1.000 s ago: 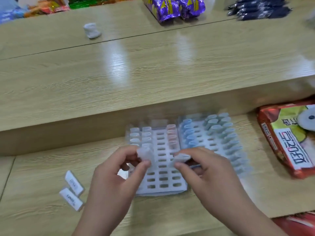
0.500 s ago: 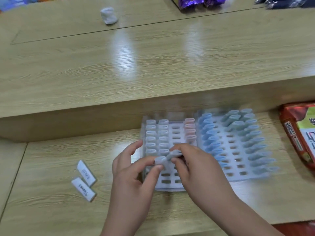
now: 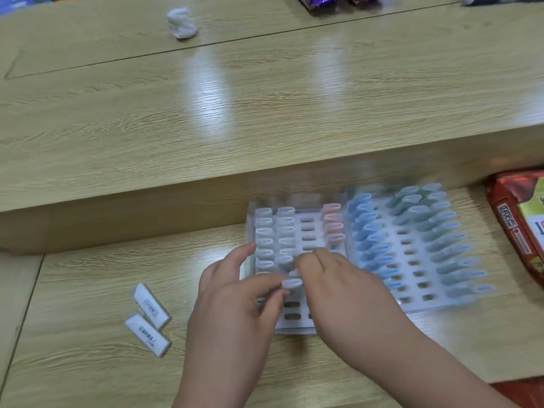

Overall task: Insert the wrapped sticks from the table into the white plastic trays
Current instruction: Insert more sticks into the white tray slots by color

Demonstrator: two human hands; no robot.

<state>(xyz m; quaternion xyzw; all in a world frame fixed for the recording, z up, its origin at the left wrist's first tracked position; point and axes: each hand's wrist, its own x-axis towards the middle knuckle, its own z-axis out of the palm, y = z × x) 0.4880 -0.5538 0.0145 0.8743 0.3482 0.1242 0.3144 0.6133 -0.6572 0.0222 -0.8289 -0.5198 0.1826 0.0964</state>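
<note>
1. The left hand (image 3: pixel 235 307) pinches one end of a pale wrapped stick (image 3: pixel 292 283) between thumb and forefinger.
2. The right hand (image 3: pixel 341 293) curls its fingertips round the stick's other end, knuckles up.
3. The stick is over the second column of the left tray (image 3: pixel 294 326), just nearer than the sticks already standing there. Whether it touches the tray cannot be told.
4. The left tray has two pale columns and a short pink one. The right tray (image 3: pixel 412 303), close beside it, holds blue and green columns.
5. Two loose wrapped sticks (image 3: pixel 151 304) lie flat on the wooden table (image 3: pixel 88 363), left of the left hand.
6. A red snack packet (image 3: pixel 518 228) lies at the right edge. A crumpled white wad (image 3: pixel 182 23) lies on the raised far surface.
</note>
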